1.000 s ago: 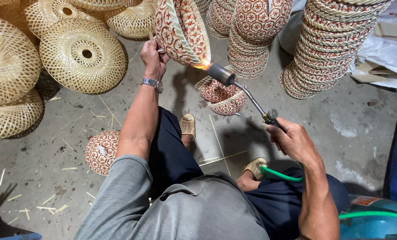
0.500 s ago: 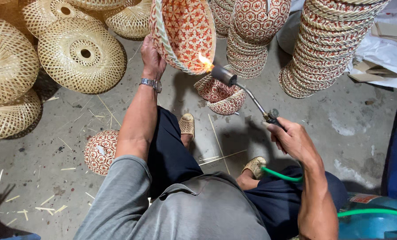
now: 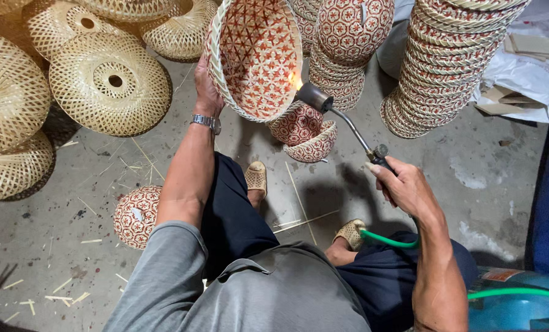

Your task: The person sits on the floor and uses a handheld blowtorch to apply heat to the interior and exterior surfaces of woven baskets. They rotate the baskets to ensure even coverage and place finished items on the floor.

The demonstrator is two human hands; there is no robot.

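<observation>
My left hand grips the rim of a red-and-cream woven basket, held up and tilted so its open inside faces me. In my right hand is a gas torch with a metal neck and dark nozzle. A small flame at the nozzle touches the basket's inner wall near its right rim. A green hose runs from the torch past my knee. Below the torch, two more red woven baskets lie on the concrete floor.
Pale natural woven shades are piled at the left. Stacks of red patterned baskets stand at the back right, another stack behind the torch. One red basket lies by my left elbow. A blue gas cylinder sits at lower right.
My left hand has turned the basket so more of its inside faces me. The torch flame has moved from the outer rim to the inner wall.
</observation>
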